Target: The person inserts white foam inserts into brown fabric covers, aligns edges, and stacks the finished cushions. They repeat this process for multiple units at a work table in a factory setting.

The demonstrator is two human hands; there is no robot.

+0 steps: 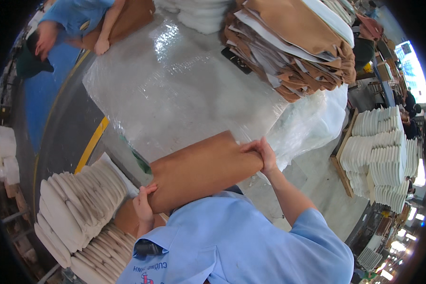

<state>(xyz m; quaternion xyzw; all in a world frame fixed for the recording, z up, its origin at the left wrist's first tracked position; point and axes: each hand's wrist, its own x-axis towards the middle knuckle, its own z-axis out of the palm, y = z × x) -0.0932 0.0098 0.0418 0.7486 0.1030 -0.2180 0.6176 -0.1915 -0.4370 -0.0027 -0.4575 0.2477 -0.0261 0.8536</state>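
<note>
A brown, leather-like cover stretches between my two hands in front of my chest, its far edge over the near side of the table. My left hand is closed on its lower left end, with the fingertips on the brown face. At the right end my right hand pinches the edge, thumb and fingers bent round it. Whether a pad lies inside the cover cannot be made out. Beside my left arm, a stack of white cushion pads stands close by, with another brown piece partly hidden behind my left hand.
The table is wrapped in clear plastic film. A tall pile of brown and white covers stands on its far right, a dark flat object next to it. A co-worker handles brown material at far left. Stacked white pads fill a pallet at right.
</note>
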